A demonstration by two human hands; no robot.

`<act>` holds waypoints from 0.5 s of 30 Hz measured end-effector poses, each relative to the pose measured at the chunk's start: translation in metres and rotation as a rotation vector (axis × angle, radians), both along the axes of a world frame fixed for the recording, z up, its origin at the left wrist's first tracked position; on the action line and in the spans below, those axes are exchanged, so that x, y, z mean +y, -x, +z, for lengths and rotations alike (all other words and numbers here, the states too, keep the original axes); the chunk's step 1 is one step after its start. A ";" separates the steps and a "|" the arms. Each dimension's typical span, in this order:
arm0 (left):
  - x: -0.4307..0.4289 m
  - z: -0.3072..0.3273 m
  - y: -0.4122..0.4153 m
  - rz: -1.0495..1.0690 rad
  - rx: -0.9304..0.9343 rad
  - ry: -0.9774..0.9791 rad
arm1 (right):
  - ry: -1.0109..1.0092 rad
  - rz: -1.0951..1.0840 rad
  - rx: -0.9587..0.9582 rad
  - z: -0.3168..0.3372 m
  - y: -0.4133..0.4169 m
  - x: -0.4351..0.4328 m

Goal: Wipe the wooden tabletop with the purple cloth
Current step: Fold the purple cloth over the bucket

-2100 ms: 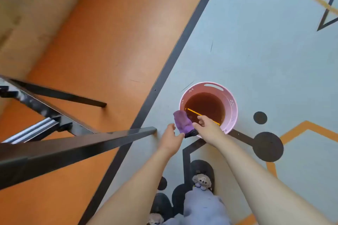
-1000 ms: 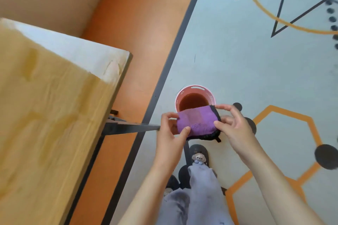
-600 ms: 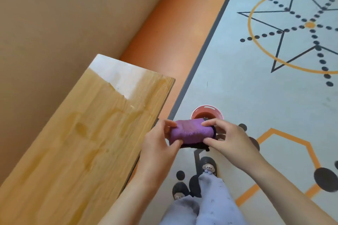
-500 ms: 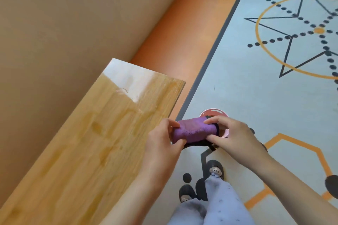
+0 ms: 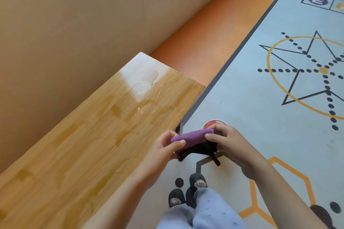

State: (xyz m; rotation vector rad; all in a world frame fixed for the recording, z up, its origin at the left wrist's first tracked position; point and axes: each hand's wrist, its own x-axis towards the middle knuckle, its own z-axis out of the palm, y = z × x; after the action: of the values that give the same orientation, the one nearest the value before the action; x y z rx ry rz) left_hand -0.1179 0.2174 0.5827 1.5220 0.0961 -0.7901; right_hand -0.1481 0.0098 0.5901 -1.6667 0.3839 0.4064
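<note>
Grey patterned floor (image 5: 242,98), lettered squares (image 5: 318,1) reading "E" top right | wooden tabletop (image 5: 93,145) left, darker patches | purple cloth (image 5: 189,136) rolled, just off the table's corner, over pink bucket (image 5: 214,122) | left hand (image 5: 163,152) and right hand (image 5: 229,145) pinch its ends | versus half a second back: same grip, bucket nearly hidden

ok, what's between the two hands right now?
The folded purple cloth, held at its ends by left hand and right hand; seen in the head view.
</note>
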 end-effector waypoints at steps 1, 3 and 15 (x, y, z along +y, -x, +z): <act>0.004 -0.005 0.006 0.039 0.059 0.038 | 0.005 0.003 0.027 -0.004 -0.001 0.006; 0.010 -0.012 0.017 0.121 0.141 0.052 | 0.028 0.031 0.082 -0.016 -0.003 0.017; 0.008 -0.027 0.068 0.556 -0.117 -0.436 | 0.579 0.437 -0.234 -0.041 -0.014 0.066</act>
State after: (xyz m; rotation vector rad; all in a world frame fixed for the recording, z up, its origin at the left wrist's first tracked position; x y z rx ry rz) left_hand -0.1857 0.2250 0.5553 1.8250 0.6089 -0.2372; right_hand -0.1345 0.0755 0.5492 -2.3486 -0.0569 0.4375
